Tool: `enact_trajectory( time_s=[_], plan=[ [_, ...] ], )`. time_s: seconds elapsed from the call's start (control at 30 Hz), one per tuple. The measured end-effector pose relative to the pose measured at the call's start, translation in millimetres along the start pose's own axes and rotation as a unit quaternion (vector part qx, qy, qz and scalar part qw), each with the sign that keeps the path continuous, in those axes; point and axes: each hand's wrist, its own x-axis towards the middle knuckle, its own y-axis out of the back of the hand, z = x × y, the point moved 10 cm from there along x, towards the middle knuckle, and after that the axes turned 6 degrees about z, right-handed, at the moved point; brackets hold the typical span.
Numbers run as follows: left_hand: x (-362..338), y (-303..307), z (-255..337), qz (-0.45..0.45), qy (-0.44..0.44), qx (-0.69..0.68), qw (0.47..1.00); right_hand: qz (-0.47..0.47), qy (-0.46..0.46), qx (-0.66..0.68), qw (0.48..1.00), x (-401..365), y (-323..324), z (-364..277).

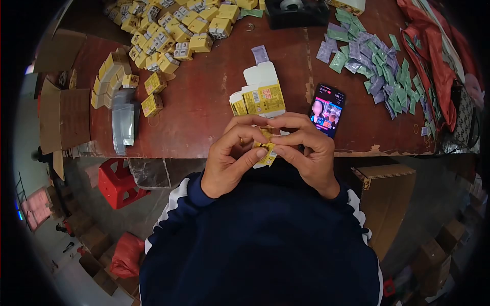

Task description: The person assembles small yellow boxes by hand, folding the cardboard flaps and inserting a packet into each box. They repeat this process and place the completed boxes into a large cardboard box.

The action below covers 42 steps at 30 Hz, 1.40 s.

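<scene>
Between my two hands, close to the table's front edge, is a small yellow cardboard box point(269, 158) with a white flap showing. My left hand point(229, 155) grips its left side, thumb and fingers bent onto the card. From the right, my right hand point(309, 150) pinches the upper part of the same box. My fingers cover much of it, so its inside is hidden. Just beyond my hands lie several flattened yellow box blanks point(263, 100) with white flaps. A purple sachet point(260, 54) rests behind them.
A lit phone point(326, 112) lies right of my hands. Green and purple sachets point(375, 64) spread over the table's right side. Many yellow boxes point(171, 33) are heaped at the back left. Clear plastic sleeves point(124, 122) lie at left. A red stool point(118, 183) stands below.
</scene>
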Motion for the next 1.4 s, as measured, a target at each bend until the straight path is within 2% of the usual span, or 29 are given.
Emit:
enact_trajectory(
  time_s=[0.2,0.27,0.3,0.37,0.47,0.53,0.63,0.67,0.77,0.8,0.87,0.9,0.93,1.0,1.07,1.1,1.23,1.3,1.4],
  plan=[
    [4.0,-1.4,8.2,-0.010,-0.019,0.035,0.999,-0.072,0.022,-0.087,0.993,6.7,1.8,-9.4],
    [6.5,-1.7,7.5,-0.015,0.046,0.053,0.997,-0.132,-0.059,-0.094,0.985,6.8,-2.0,0.9],
    [9.1,-1.9,13.3,-0.018,0.044,0.053,0.997,-0.130,-0.057,-0.097,0.985,11.7,-1.9,-8.3],
    [15.5,-11.2,16.2,-0.079,0.064,0.144,0.984,-0.213,-0.229,-0.095,0.945,5.2,-14.9,4.4],
    [20.5,-19.4,29.5,-0.109,0.073,0.190,0.973,-0.281,-0.088,-0.077,0.953,1.0,-22.6,-2.2],
    [21.9,-22.5,35.8,-0.129,0.065,0.202,0.969,-0.294,-0.095,-0.091,0.947,0.4,-23.7,-5.6],
    [25.4,-7.2,47.4,-0.066,0.134,0.088,0.985,-0.264,-0.121,-0.032,0.956,2.1,-17.7,-8.1],
    [25.1,-1.5,45.4,-0.070,0.133,0.087,0.985,-0.261,-0.121,-0.034,0.957,1.3,-16.9,-8.1],
    [18.8,1.8,29.3,-0.083,0.136,-0.129,0.979,-0.269,-0.092,-0.016,0.959,-6.9,-32.0,-7.6],
    [12.0,-1.9,23.8,-0.083,0.136,-0.129,0.979,-0.270,-0.092,-0.015,0.958,-11.7,-37.5,-0.9],
    [2.9,9.2,8.9,0.030,0.140,-0.169,0.975,-0.290,-0.249,0.075,0.921,-31.4,-49.4,30.4],
    [-1.8,16.6,1.5,0.048,0.095,-0.166,0.980,-0.314,-0.250,0.111,0.909,-35.1,-56.9,27.9],
    [-5.4,16.9,-4.1,0.058,0.095,-0.205,0.972,-0.324,-0.255,0.121,0.903,-37.5,-61.1,29.5],
    [-11.7,23.1,-10.8,0.084,0.071,-0.257,0.960,-0.317,-0.179,0.074,0.928,-35.7,-62.4,26.5],
    [-19.0,39.9,-24.7,0.116,0.059,-0.260,0.957,-0.316,-0.246,0.082,0.913,-37.4,-59.1,33.6],
    [-22.5,41.2,-32.6,0.121,0.088,-0.267,0.952,-0.317,-0.277,0.077,0.904,-40.3,-59.1,38.1],
    [-21.6,42.8,-43.5,0.132,0.096,-0.320,0.933,-0.311,-0.225,0.002,0.923,-33.8,-61.8,45.0],
    [-16.5,37.7,-34.4,0.101,0.064,-0.360,0.925,-0.312,-0.238,-0.007,0.920,-29.4,-65.4,43.7],
    [-17.9,40.4,-38.5,0.105,0.052,-0.407,0.906,-0.289,-0.262,-0.006,0.921,-28.1,-65.6,47.9]
  ],
)
